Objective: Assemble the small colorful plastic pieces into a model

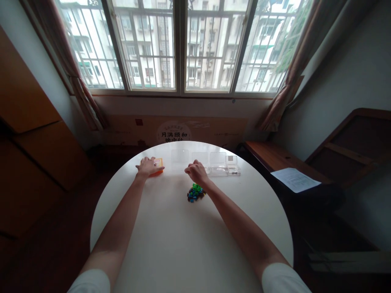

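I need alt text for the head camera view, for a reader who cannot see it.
Over a white table, a person's bare left hand partly covers an orange box, and the curled right hand is near clear boxes. A pile of small green, blue and dark pieces lies near the right hand. Behind the table is a barred window.

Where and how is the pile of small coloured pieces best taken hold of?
Probably by cupping the pile low around its base, from the near side: it is a low heap of small pieces, uncovered there, while the right hand is beyond its far side.
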Demonstrator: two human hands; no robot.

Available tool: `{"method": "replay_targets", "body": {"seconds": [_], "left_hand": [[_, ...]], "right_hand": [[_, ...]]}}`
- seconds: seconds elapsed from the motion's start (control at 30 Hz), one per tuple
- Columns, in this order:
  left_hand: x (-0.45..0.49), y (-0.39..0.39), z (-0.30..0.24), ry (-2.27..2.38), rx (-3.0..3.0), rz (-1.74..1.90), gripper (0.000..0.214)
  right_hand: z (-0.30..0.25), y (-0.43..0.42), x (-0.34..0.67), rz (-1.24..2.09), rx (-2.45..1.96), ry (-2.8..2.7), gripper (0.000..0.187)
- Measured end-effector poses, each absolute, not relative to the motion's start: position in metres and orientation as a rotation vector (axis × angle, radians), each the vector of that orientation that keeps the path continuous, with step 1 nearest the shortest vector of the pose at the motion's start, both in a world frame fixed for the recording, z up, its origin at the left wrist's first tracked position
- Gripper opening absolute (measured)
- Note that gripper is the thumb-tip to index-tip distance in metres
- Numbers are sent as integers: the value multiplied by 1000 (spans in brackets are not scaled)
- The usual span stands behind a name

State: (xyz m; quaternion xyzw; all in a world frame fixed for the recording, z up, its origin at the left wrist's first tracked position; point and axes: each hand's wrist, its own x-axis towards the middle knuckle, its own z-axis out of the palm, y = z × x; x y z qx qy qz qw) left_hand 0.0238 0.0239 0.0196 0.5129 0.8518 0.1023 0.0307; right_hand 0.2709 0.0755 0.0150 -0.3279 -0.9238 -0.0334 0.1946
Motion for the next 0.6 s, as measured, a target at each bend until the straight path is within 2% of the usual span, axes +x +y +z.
{"method": "replay_targets", "body": {"seconds": [0.37,0.6], "left_hand": [[9,17,18,2580,1656,175,82],[6,10,24,2510,1632,251,71]], "right_hand": [[4,79,261,-151,-1018,-2624,19],[1,80,262,-143,-1060,-2614,20]]}}
